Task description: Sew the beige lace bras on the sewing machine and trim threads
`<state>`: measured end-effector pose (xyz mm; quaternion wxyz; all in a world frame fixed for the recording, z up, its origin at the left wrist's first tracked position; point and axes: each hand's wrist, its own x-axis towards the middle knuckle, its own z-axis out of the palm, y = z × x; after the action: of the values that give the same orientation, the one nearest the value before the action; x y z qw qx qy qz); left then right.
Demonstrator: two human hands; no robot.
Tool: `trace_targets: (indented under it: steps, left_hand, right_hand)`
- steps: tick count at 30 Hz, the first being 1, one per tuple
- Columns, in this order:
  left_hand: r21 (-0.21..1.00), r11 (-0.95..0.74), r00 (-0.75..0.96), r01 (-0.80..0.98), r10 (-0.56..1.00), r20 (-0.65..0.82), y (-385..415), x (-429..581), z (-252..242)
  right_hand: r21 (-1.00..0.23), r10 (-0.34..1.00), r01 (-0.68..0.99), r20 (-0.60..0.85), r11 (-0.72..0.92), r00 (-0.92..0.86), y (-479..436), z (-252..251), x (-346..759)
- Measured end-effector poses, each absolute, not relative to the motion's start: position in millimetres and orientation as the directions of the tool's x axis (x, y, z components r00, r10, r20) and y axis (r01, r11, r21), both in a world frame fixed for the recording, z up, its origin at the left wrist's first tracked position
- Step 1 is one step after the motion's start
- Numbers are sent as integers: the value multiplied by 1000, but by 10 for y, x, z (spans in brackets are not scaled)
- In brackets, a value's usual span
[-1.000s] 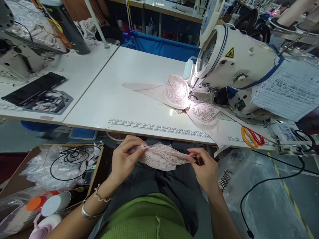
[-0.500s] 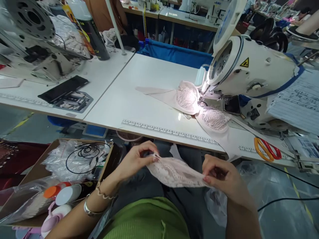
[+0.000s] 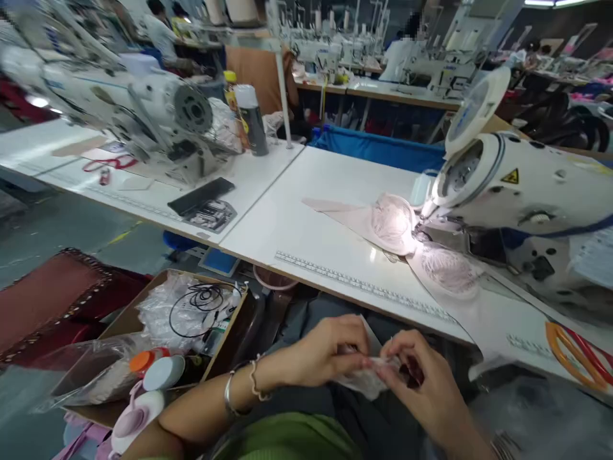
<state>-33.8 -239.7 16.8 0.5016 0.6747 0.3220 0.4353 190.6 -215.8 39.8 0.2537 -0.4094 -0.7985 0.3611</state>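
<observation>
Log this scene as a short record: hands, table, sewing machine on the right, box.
Left hand: pinching pale fabric
Right hand: pinching the same fabric, close beside the left hand
Bra: on white table, brightly lit beside sewing machine
Box: left of the person, holding clear plastic, black cable

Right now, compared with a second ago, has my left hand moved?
Yes. Judged against the printed ruler, your left hand has shifted rightward, and it's now close to your right hand.
</observation>
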Motion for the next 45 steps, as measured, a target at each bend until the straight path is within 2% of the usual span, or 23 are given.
trace_targets:
  steps: [6, 9, 12, 17, 24, 34, 37, 42, 45]
  left_hand:
    - [972, -230, 392, 53, 900, 192, -2351, -409, 218]
    - [963, -263, 396, 61, 892, 218, -2347, -405, 218]
    - [962, -261, 395, 77, 894, 211, -2350, -397, 217]
    - [977, -207, 393, 51, 903, 171, -2339, -383, 231]
    - [989, 88, 451, -117, 892, -26, -2385, -331, 240]
    - [961, 193, 428, -199, 899, -92, -2333, -252, 284]
    - [964, 207, 417, -167, 901, -121, -2319, -196, 310]
    - [981, 194, 339, 0, 923, -183, -2332, -90, 262]
    - [980, 197, 281, -16, 942, -184, -2320, -75, 226]
  right_hand:
    - [-887, 843, 386, 9, 256, -538, -2176, 451, 1970]
    - [-947, 856, 269, 12, 176, -516, -2187, 414, 1984]
    - [-963, 855, 209, 38, 169, -517, -2197, 401, 1982]
    - [-942, 887, 285, 28, 178, -461, -2177, 477, 1959]
    - [-974, 916, 224, -53, 40, -397, -2161, 510, 1947]
    - [-973, 948, 231, -100, -29, -302, -2192, 498, 1875]
    - [-961, 954, 275, -104, -24, -281, -2221, 505, 1826]
    - [-934, 952, 354, -77, 35, -296, -2270, 521, 1768]
    - [-891, 971, 431, 41, 143, -237, -2262, 505, 1825]
